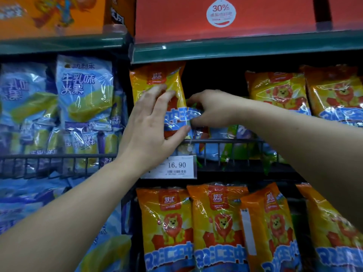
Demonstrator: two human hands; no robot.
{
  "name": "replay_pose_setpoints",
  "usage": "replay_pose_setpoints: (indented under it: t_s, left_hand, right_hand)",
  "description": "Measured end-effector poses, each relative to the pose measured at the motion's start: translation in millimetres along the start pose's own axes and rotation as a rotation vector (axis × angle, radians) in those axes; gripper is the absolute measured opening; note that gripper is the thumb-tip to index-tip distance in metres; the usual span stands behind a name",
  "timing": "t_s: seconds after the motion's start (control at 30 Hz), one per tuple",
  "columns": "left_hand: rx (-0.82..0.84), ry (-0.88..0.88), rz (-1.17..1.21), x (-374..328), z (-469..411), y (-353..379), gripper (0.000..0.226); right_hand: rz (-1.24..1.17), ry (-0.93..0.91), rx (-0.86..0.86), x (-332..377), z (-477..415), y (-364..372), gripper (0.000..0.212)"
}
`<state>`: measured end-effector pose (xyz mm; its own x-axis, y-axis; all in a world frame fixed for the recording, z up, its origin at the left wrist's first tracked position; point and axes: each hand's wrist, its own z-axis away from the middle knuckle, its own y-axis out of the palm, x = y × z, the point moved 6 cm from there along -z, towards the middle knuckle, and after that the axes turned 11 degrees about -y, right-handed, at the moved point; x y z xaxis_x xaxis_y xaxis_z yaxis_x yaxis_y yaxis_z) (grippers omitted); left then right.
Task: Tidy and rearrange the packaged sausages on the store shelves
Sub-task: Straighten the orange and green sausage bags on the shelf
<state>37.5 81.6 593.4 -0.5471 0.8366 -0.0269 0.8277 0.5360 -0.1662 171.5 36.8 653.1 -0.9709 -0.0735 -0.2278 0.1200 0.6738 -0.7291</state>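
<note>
An upright yellow-orange sausage pack [172, 81] with a blue band stands at the left end of the middle shelf. My left hand [151, 124] lies flat against its front, thumb hooked under its lower right edge. My right hand [212, 110] pinches the pack's right side at the blue band. Two matching lion-print packs [279, 91] lean at the shelf's right. Several more sausage packs [218, 222] stand in a row on the shelf below.
A black wire rail [225, 141] fronts the middle shelf, with green and blue packs [231, 146] lying behind it. A price tag [176, 167] reading 16.90 hangs under my left hand. Blue snack bags [84, 89] fill the left bay. Red and orange boxes [222, 16] sit above.
</note>
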Motion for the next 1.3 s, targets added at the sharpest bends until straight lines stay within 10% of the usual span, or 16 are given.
replay_pose_setpoints:
  t_s: [1.3]
  left_hand:
    - [0.143,-0.079,-0.009,-2.8,-4.6,-0.1,0.073]
  right_hand:
    - [-0.432,0.405,-0.632,-38.9,66.8,-14.4,0.040]
